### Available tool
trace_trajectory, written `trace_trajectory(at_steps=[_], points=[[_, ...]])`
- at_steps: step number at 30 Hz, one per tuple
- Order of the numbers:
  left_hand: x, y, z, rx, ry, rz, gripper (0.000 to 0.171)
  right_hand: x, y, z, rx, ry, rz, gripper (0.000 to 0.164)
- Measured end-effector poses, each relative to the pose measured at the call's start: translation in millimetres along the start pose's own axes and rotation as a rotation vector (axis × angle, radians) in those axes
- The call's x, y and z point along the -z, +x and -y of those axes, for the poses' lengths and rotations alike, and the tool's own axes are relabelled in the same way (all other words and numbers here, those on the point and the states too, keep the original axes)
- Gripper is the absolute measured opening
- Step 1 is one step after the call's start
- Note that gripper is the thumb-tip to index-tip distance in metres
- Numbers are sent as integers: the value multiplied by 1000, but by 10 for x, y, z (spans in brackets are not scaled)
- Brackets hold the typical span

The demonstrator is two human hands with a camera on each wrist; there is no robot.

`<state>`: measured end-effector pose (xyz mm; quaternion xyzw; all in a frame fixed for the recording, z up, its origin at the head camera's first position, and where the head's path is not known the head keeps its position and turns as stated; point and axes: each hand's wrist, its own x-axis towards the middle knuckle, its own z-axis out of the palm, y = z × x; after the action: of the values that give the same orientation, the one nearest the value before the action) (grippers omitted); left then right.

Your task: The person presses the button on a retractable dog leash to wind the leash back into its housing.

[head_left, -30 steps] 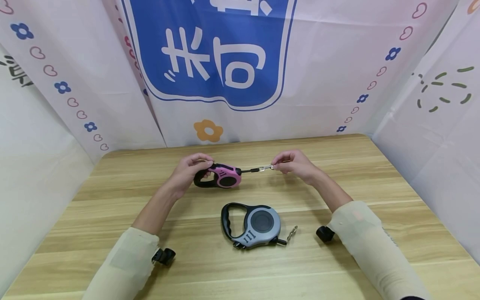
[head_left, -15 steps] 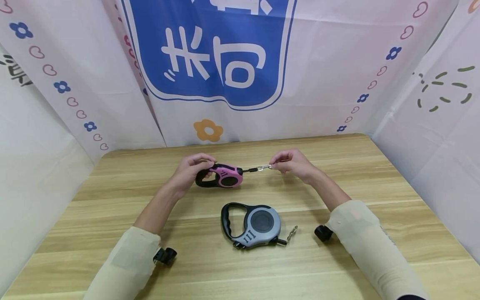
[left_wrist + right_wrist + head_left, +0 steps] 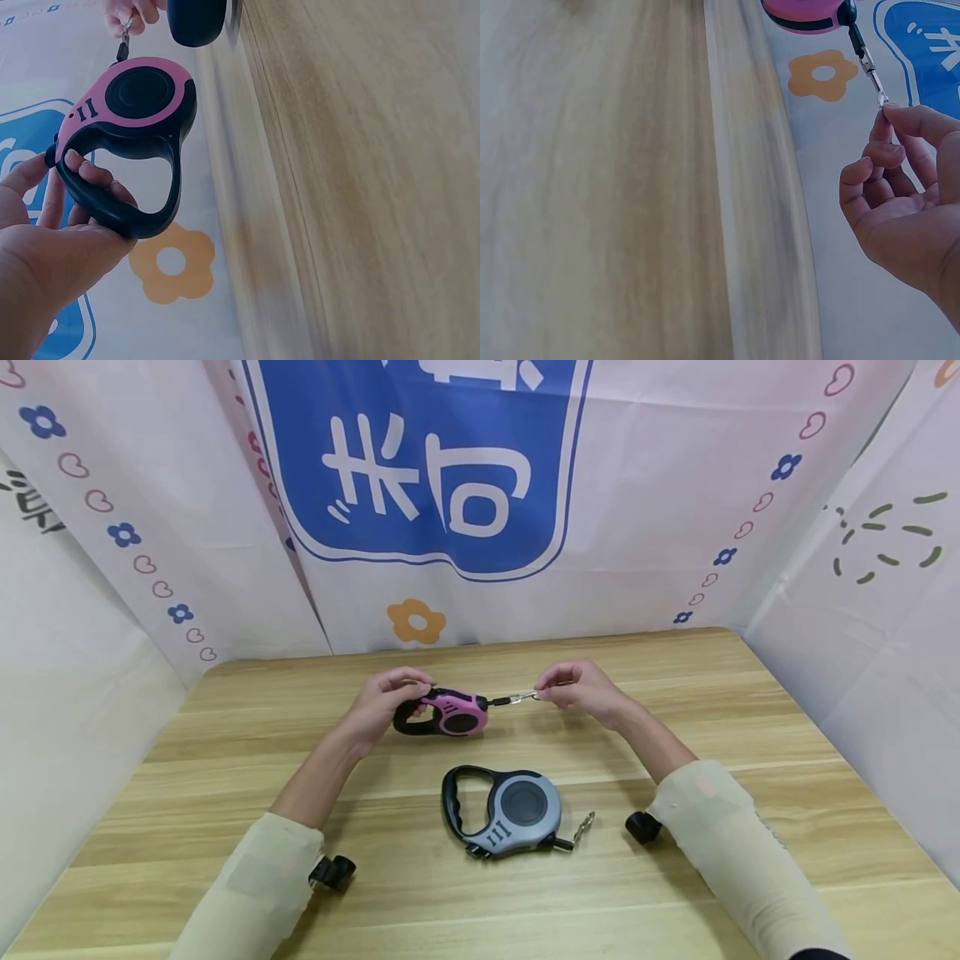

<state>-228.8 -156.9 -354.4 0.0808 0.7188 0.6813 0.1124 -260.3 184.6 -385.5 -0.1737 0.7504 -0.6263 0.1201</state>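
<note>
A pink and black retractable dog leash (image 3: 461,713) is in my left hand (image 3: 381,706), near the table's far side. In the left wrist view, my fingers curl through the loop of its black handle (image 3: 120,214), and one fingertip lies at the black button (image 3: 51,155). My right hand (image 3: 581,692) pinches the end of the leash's metal clip (image 3: 524,697) between thumb and finger. A short black length of cord links clip and housing, as the right wrist view shows with the clip (image 3: 870,69). Closer to me, a larger grey and black retractable leash (image 3: 517,810) lies on the table.
The wood-grain table (image 3: 187,793) ends at a white printed cloth (image 3: 637,527) hanging behind it. The grey leash's metal clip (image 3: 583,828) points right. Black wrist cameras (image 3: 333,872) sit on both sleeves.
The right hand has shifted slightly left with the clip, and the left hand slightly right with the pink leash. The gap between housing and clip end has shortened. The grey leash stays put.
</note>
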Motion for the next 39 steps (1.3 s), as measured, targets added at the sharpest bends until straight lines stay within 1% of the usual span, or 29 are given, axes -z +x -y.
trace_trajectory(at_steps=[7,19,28,35,39], points=[[-9,9,-1,2,-2,1,17,-39,18,5,-3,1,5,20],[-15,10,4,1,6,-1,15,-55,24,-11,7,5,22,16],[-9,21,15,-3,-7,-1,16,-52,16,18,-24,37,12,13],[-18,21,13,-6,-26,-7,16,-66,15,18,-30,54,25,11],[-26,21,10,-6,-25,-13,15,-76,14,14,-37,46,32,10]])
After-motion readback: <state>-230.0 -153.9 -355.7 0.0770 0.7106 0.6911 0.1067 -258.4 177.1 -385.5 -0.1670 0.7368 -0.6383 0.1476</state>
